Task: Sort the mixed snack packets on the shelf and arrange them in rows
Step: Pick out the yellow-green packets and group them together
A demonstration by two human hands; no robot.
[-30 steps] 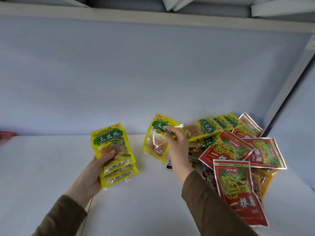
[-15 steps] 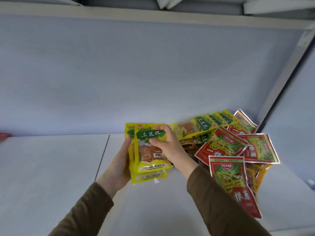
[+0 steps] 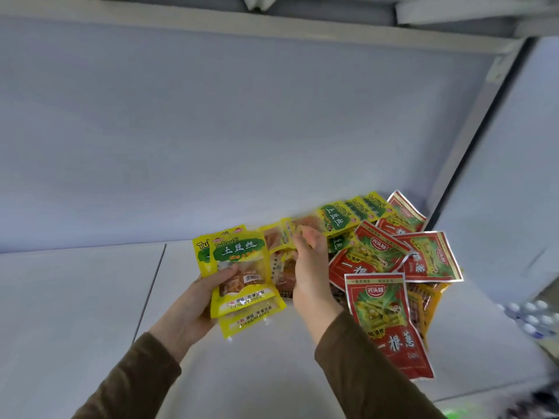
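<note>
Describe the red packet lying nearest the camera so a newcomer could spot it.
Start at the mixed pile in the shelf's right corner. The nearest red packet lies at its front edge beside the right hand's sleeve, fully uncovered and lengthwise toward the viewer.

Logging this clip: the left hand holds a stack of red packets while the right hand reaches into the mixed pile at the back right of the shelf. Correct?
Not quite. In the head view the left hand holds a stack of yellow packets, not red ones. The red packets lie in the pile. The rest stands: the right hand reaches into that pile at the back right of the shelf.
</note>
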